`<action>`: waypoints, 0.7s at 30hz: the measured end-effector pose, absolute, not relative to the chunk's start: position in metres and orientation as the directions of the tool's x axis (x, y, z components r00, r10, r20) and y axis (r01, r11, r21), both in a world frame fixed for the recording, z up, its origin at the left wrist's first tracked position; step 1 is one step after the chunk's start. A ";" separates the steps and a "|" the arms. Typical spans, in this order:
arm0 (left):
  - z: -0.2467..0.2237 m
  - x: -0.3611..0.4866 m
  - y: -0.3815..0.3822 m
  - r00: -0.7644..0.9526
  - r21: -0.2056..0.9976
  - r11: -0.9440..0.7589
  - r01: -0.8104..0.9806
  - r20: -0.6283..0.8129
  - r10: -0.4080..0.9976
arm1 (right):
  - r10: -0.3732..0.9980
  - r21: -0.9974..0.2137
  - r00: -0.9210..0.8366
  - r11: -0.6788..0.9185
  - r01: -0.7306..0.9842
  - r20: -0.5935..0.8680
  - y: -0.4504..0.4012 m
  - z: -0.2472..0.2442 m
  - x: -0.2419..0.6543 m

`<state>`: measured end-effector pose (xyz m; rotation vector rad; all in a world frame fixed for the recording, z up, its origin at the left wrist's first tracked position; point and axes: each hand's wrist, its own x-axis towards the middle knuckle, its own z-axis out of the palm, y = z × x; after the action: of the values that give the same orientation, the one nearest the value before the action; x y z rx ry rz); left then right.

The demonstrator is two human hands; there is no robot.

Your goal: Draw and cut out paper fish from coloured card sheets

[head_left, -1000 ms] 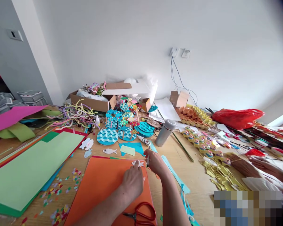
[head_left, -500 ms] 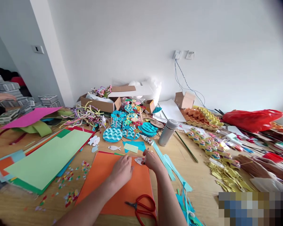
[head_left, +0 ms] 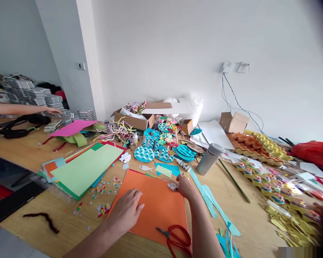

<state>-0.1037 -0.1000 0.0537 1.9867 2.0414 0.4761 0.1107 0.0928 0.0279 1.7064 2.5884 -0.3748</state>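
Note:
My right hand (head_left: 187,187) is closed at the tail end of a small white paper fish (head_left: 172,186), over the upper right of an orange paper sheet (head_left: 150,202). My left hand (head_left: 127,208) hovers at the sheet's left part, its thumb apart from the fingers and nothing in it. Red-handled scissors (head_left: 174,236) lie on the sheet's lower right corner. A second paper fish (head_left: 145,168) rests beyond the sheet, beside a pale green paper piece (head_left: 164,171) on blue paper. Near it stand white cut-outs (head_left: 125,157) and a lying glue bottle (head_left: 183,165).
A grey flask (head_left: 210,159) stands right of the glue. Light blue strips (head_left: 204,197) and a green stick (head_left: 234,181) lie rightward. Stacked coloured paper (head_left: 88,172) and confetti (head_left: 103,209) are left. Another person's hand (head_left: 54,110) reaches in at far left; a blurred hand shows at the right edge.
The view has swung left, so things sit further right. My left hand has moved back from the fish, toward me and left. My right hand stays at the fish.

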 end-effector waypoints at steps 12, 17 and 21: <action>0.037 -0.121 -0.141 -0.089 0.438 0.065 0.896 0.034 0.995 | 0.897 -0.181 -0.417 0.391 0.902 -0.143 0.096 0.027 0.113; 0.039 -0.123 -0.147 -0.097 0.459 0.058 0.887 0.062 0.993 | 0.901 -0.157 -0.404 0.381 0.911 -0.157 0.100 0.023 0.114; 0.042 -0.123 -0.147 -0.099 0.473 0.057 0.879 0.065 0.993 | 0.901 -0.131 -0.402 0.385 0.914 -0.160 0.103 0.020 0.115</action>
<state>-0.1226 -0.1472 0.0424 1.8960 2.0597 0.5836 0.1151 0.1033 0.0202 1.6814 2.5614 -0.3051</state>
